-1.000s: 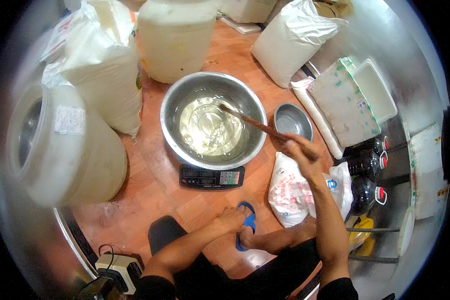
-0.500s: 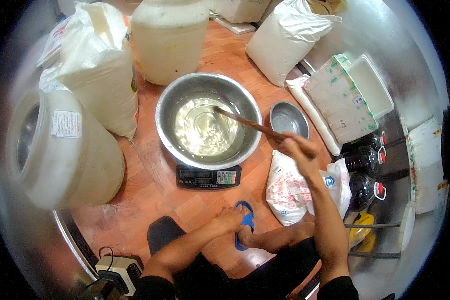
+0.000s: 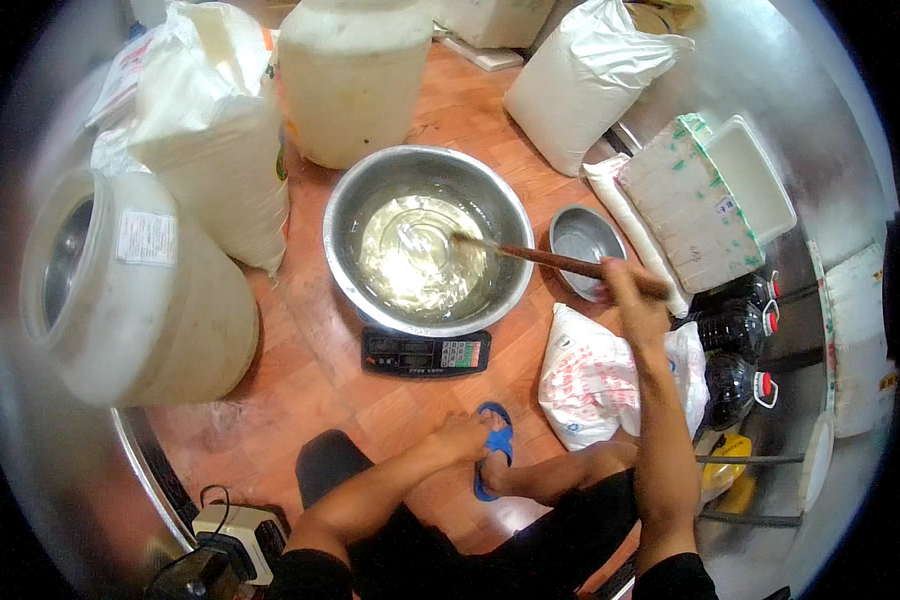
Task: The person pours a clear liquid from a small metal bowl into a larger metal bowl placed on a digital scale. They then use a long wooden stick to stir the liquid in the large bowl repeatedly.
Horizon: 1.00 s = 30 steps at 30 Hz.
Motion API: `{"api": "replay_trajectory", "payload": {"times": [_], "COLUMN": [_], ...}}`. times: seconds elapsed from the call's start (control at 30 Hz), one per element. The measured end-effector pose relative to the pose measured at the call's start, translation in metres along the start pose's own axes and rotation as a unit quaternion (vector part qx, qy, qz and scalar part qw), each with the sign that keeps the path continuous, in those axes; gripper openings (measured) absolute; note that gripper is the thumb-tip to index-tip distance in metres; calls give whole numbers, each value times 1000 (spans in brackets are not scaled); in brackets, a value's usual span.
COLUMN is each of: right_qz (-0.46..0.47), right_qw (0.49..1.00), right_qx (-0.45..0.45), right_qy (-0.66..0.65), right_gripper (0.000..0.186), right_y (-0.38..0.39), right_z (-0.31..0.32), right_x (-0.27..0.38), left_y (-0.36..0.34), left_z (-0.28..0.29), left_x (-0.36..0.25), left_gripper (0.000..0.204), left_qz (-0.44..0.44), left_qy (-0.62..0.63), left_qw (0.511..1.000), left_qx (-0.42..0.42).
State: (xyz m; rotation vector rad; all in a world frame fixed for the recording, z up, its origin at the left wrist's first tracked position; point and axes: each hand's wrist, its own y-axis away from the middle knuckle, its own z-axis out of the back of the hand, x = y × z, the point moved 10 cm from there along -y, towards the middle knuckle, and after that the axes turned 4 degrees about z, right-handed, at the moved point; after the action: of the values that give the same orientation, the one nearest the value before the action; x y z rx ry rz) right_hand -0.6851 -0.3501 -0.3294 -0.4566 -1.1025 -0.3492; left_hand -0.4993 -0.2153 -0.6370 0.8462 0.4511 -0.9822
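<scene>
Shifted rightward from half a second earlier, the right hand (image 3: 632, 288) clasps a wooden stick (image 3: 555, 260), its tip inside a steel basin (image 3: 348, 275) atop a black scale (image 3: 425, 354), while the left hand (image 3: 460, 438), its finger opening unclear, hangs near a blue sandal (image 3: 501, 439).

Pale glare streaks the liquid (image 3: 410, 265) under bright light, while the fisheye edges bend, soften and blacken.
</scene>
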Motion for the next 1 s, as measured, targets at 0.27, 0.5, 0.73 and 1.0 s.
{"api": "replay_trajectory", "payload": {"times": [0.27, 0.5, 0.73, 1.0], "right_qz": [-37, -30, 122, -35], "right_qw": [972, 996, 975, 998], "right_qx": [228, -45, 178, 23], "right_qy": [-37, 74, 54, -52], "right_gripper": [35, 34, 33, 27], "right_y": [17, -2, 13, 6], "right_z": [-56, 55, -61, 11], "right_x": [-16, 10, -11, 7], "left_y": [10, 13, 11, 13], "left_z": [23, 18, 18, 17], "left_x": [-18, -17, -12, -8], "left_gripper": [86, 84, 80, 77], "left_qz": [-1, -6, 15, 31], "left_qy": [-16, -19, -21, -9], "left_qw": [1000, 1000, 999, 999], "left_qx": [-1, -3, -19, 34]}}
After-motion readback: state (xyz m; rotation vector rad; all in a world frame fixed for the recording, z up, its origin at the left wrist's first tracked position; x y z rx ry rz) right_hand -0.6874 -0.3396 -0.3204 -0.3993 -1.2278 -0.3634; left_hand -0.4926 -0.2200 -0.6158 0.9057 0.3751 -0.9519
